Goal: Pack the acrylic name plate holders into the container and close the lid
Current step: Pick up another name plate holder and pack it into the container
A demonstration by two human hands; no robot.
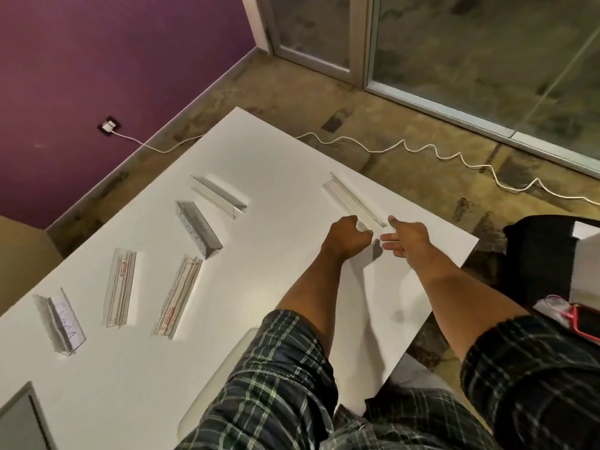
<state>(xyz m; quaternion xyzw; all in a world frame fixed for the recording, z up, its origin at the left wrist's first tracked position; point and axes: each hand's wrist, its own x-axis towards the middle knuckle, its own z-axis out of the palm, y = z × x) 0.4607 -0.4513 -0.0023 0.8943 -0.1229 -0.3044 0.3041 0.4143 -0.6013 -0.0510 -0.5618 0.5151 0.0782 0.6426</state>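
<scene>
My left hand (347,237) grips the near end of a clear holder (352,203); right hand (406,237) fingers relaxed. Looks light, stiff, slippery; hold both ends.

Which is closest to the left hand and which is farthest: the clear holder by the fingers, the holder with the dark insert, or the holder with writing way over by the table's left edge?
From the left hand:
1. Clear empty holder, right at its fingers, toward the table's far right edge.
2. Holder with dark insert, mid-table, off to the left.
3. Holder with handwriting, far left, near the table's edge.
</scene>
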